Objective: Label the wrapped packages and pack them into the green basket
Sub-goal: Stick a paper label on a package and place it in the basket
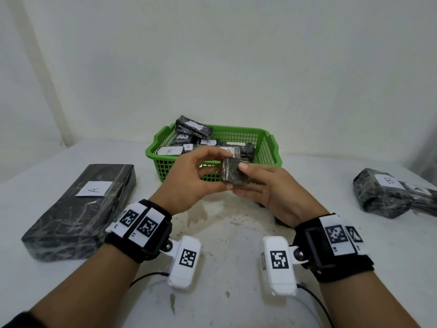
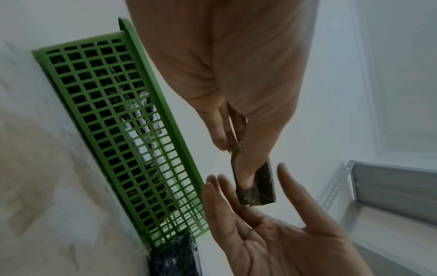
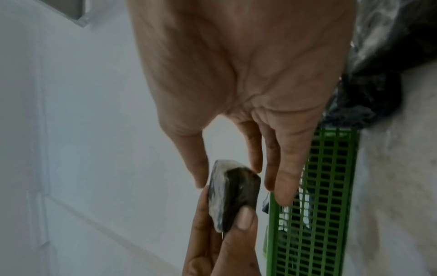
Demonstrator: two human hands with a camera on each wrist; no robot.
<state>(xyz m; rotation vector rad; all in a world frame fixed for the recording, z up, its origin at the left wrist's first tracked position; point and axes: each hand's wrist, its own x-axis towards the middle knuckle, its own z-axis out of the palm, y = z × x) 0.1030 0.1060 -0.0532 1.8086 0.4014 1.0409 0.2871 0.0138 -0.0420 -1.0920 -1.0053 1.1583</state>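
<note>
Small dark plastic-wrapped block package [image 1: 234, 171] held in the air at centre, in front of the green plastic mesh basket [image 1: 267, 147], near its front wall. No label visible on the faces shown.

Left hand [image 1: 196, 178] pinches the package: thumb underneath, fingers [image 2: 246, 168] curled over its top edge. Right hand [image 1: 272, 188] at 3 o'clock of the package, fingers straight and spread; thumb tip touches the package's top corner, though whether it bears any weight is hard to tell.

Basket at 12 o'clock on the white bench [image 1: 224, 245], holding several dark wrapped packages with white A and B labels [image 1: 169, 151].

Long black wrapped box, labelled A [image 1: 80, 209], at 9 o'clock. Pile of labelled dark bundles [image 1: 387, 195] at 3 o'clock.
</note>
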